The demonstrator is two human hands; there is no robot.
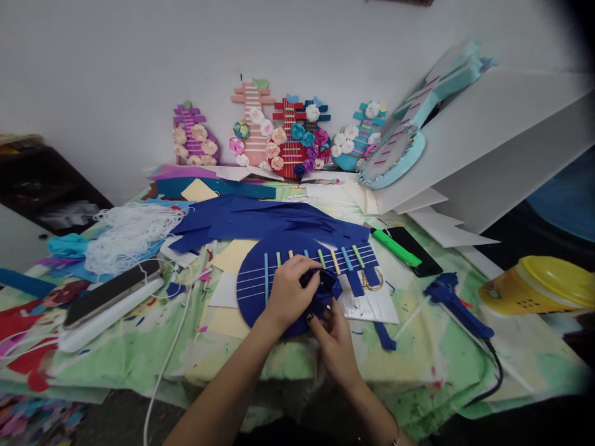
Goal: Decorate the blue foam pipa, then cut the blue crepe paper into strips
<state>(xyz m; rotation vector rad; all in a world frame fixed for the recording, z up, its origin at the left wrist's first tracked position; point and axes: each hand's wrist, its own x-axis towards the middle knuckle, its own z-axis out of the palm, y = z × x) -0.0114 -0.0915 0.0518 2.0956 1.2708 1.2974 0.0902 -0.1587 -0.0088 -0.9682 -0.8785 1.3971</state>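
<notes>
Between both hands is a dark blue paper flower [326,286], partly hidden by the fingers. My left hand [290,286] curls over its left side, thumb and fingers closed on it. From below, my right hand [331,337] pinches its lower edge. Under them on the table lies a flat blue craft pipa [253,272] with white strings and several coloured strips across it. Its neck points to the right. Gold-handled scissors [373,280] lie beside the neck, and a small blue scrap [385,336] is nearer me.
Blue paper sheets [260,217] lie behind the pipa. To the right are a green utility knife [395,248], a black phone [421,260], a blue glue gun [458,303] and a yellow tub [534,285]. White yarn [132,238] lies left. Finished pipas [253,127] lean against the wall.
</notes>
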